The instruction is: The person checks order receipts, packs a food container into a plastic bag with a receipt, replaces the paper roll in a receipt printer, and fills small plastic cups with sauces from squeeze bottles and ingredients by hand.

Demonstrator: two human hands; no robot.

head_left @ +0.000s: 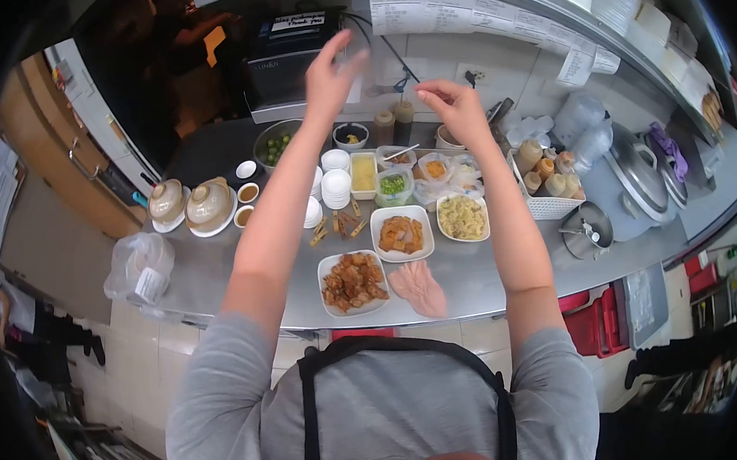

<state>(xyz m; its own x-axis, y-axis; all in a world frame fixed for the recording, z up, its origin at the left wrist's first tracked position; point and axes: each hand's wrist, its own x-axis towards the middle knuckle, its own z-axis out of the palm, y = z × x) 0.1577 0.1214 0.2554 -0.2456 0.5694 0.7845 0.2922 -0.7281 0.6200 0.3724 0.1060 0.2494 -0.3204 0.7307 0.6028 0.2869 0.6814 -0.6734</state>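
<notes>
My left hand (331,79) is raised in front of the black machine (279,79), fingers apart and a little blurred, with nothing visible in it. To its right, my right hand (456,111) is up before the tiled wall, thumb and fingers pinched together; whatever they hold, if anything, cannot be made out. A black cable (390,50) hangs close to these fingertips. Below both hands stand squeeze bottles (403,111). Nearer to me are a square dish of glazed brown pieces (353,282), a dish of orange-brown food (401,235) and a bowl of yellowish rice (462,217).
A crumpled pink cloth (418,288) lies at the counter's front edge. Lidded clay pots (209,206) and a plastic bag (139,265) stand left. A bottle basket (548,205) and steel pot (586,228) are right. Paper slips (491,18) hang under the shelf.
</notes>
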